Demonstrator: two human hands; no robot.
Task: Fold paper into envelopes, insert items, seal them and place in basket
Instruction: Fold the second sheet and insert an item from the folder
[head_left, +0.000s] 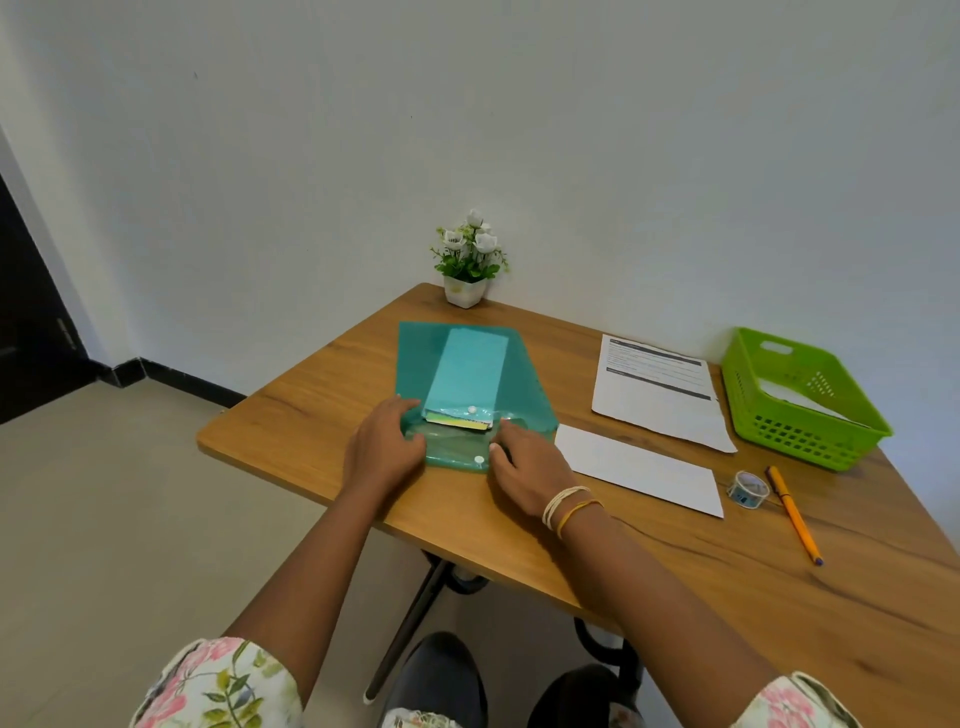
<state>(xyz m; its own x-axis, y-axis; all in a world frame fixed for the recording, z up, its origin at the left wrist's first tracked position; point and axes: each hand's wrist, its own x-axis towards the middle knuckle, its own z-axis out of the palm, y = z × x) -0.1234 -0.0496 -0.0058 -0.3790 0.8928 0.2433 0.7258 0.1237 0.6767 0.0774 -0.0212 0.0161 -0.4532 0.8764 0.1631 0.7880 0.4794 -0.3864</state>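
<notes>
1. On the wooden worktop (322, 410), a teal plastic folder (524, 384) lies open with its flap thrown back toward the wall. Coloured sheets (460, 420) peek out of its mouth.
2. The left hand (382, 447) curls round the folder's near-left edge. The right hand (524, 470) grips its near-right edge, beside a white snap button (478, 460). The hands sit apart, one at each side of the pocket.
3. To the right lies a folded white paper (639, 470); beyond it lies a printed sheet (657, 392). A green basket (800, 431) stands at the far right and seems to hold something white; what it is cannot be told.
4. A tape roll (748, 489) and an orange pen (794, 514) lie near the folded paper.
5. Risk: the folder sits close to the worktop's left edge. A pull toward the person could slide it off, spilling the sheets to the floor.
6. Risk: the plastic is slick and limp. A tug on the pocket could draw out several sheets at once, or crease them.
7. Risk: a sweep of the right forearm could nudge the folded paper, undo its fold, or roll the tape away.
</notes>
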